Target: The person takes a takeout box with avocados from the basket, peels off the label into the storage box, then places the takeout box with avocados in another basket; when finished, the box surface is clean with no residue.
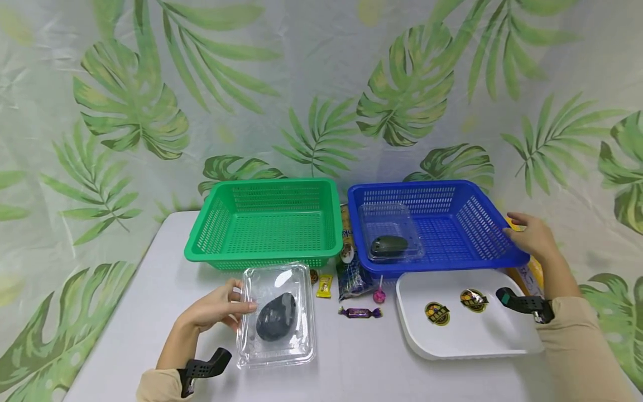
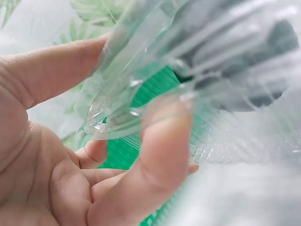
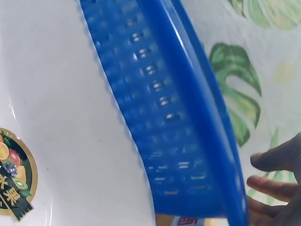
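Observation:
My left hand pinches the left edge of a clear plastic clamshell box, thumb on one side and fingers on the other. Inside the box lies a dark, avocado-shaped fruit. In the left wrist view the thumb and a bent finger grip the clear plastic. My right hand is beside the right rim of a blue basket, its fingers loosely bent. The right wrist view shows those fingers close to the rim, holding nothing; contact is unclear.
A green basket stands at the back left. Another clear box with a dark green fruit lies in the blue basket. A white tray with two stickers is in front. Wrapped candies, a lollipop and snack packets lie between.

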Tool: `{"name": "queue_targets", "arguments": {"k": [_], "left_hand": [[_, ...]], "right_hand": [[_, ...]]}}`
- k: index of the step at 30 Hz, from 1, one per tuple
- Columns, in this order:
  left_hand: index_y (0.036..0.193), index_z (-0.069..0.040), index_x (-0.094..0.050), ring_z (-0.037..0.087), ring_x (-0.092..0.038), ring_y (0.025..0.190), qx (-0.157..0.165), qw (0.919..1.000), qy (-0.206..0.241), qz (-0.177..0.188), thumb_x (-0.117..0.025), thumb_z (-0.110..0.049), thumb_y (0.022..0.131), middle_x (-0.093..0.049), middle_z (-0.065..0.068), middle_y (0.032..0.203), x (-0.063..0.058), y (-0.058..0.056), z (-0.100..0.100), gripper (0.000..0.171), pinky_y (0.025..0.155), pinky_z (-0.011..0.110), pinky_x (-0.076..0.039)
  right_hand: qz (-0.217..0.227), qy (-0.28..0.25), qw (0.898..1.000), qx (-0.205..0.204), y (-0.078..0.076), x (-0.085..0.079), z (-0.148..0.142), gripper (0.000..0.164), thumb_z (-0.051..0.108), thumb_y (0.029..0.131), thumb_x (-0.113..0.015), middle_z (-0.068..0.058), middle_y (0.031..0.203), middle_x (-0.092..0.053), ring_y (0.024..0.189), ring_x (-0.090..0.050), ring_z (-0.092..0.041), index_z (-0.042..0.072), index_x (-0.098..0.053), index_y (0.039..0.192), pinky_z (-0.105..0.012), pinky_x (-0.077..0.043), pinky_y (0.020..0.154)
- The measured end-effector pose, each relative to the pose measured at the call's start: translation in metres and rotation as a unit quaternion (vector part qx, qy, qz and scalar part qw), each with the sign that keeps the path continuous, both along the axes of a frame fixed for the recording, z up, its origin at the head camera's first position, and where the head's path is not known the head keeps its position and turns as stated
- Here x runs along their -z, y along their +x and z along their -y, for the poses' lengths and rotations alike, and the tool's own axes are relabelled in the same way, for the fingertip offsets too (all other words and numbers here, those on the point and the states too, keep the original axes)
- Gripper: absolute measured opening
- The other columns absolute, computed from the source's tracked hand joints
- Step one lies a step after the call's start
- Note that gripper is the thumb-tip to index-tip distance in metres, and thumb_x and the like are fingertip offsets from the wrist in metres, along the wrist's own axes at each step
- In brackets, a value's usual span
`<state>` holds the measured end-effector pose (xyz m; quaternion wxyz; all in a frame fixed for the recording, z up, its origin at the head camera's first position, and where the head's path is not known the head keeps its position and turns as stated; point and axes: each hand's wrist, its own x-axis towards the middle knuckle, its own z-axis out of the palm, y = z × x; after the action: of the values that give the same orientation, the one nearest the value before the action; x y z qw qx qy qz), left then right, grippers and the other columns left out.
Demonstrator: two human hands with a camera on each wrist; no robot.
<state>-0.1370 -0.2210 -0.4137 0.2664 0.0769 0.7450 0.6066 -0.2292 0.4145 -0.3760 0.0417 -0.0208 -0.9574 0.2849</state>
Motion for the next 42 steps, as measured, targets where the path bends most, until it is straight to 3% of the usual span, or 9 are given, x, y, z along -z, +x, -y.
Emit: {"name": "queue_targets", "arguments": {"k": [4,10,18,26,32,38,42], "left_hand": [[0.118,0.009,-0.025,0.018,-0.058,0.061,0.018,0.9995,0.016,-0.022,-0.066,-0.013,0.086,-0.054,0.019,0.098,-0.016,0.001,-0.006,0.057,0.052,0.032,-0.056],[0.117,0.008,-0.026,0.019,-0.06,0.06,0.037,0.997,0.042,-0.054,-0.066,-0.012,0.087,-0.056,0.02,0.099,-0.042,-0.002,-0.022,0.054,0.054,0.039,-0.057],[0.115,0.002,-0.027,0.019,-0.058,0.06,0.03,0.9962,0.055,-0.06,-0.068,-0.013,0.086,-0.052,0.022,0.106,-0.067,-0.019,-0.056,0.052,0.056,0.037,-0.056],[0.125,0.0,-0.023,0.02,-0.06,0.06,-0.016,0.9955,0.053,-0.077,-0.067,-0.011,0.086,-0.042,0.027,0.121,-0.081,-0.046,-0.112,0.06,0.061,0.042,-0.057],[0.128,-0.002,-0.021,0.02,-0.06,0.057,-0.055,0.9924,0.074,-0.082,-0.068,-0.012,0.086,-0.035,0.025,0.134,-0.085,-0.077,-0.16,0.064,0.072,0.05,-0.056],[0.127,-0.003,-0.023,0.019,-0.058,0.059,-0.083,0.9843,0.125,-0.093,-0.069,-0.012,0.086,-0.032,0.026,0.14,-0.079,-0.11,-0.206,0.062,0.065,0.039,-0.058],[0.123,-0.004,-0.028,0.018,-0.058,0.056,-0.092,0.9817,0.132,-0.102,-0.068,-0.014,0.087,-0.034,0.025,0.139,-0.077,-0.126,-0.237,0.055,0.062,0.037,-0.057]], "right_hand": [[0.018,-0.009,1.0,0.021,0.0,0.005,-0.009,0.045,0.009,0.092,-0.046,-0.046,0.122,-0.04,0.112,-0.035,-0.061,-0.019,-0.042,0.127,-0.068,-0.034,0.09],[0.027,-0.025,0.999,0.033,0.001,0.009,-0.013,0.043,0.01,0.094,-0.046,-0.046,0.118,-0.043,0.101,-0.049,-0.055,-0.019,-0.046,0.125,-0.059,-0.046,0.08],[0.017,-0.005,0.999,0.05,-0.004,0.01,-0.012,0.04,0.007,0.09,-0.049,-0.045,0.114,-0.047,0.091,-0.054,-0.051,-0.019,-0.051,0.12,-0.047,-0.052,0.067],[0.021,-0.01,0.998,0.06,-0.006,0.013,-0.01,0.039,0.004,0.089,-0.048,-0.047,0.113,-0.046,0.083,-0.058,-0.045,-0.02,-0.051,0.12,-0.041,-0.055,0.059],[0.022,-0.012,0.998,0.062,-0.005,0.013,-0.009,0.039,0.004,0.09,-0.048,-0.046,0.113,-0.047,0.082,-0.057,-0.043,-0.02,-0.05,0.12,-0.038,-0.053,0.058],[0.02,-0.02,0.998,0.06,-0.004,0.011,-0.006,0.04,0.005,0.088,-0.049,-0.046,0.111,-0.047,0.079,-0.055,-0.039,-0.02,-0.051,0.12,-0.029,-0.049,0.054],[0.02,-0.016,0.998,0.062,-0.003,0.01,-0.006,0.04,0.005,0.088,-0.048,-0.046,0.111,-0.047,0.081,-0.055,-0.04,-0.02,-0.051,0.12,-0.03,-0.049,0.055]]}}
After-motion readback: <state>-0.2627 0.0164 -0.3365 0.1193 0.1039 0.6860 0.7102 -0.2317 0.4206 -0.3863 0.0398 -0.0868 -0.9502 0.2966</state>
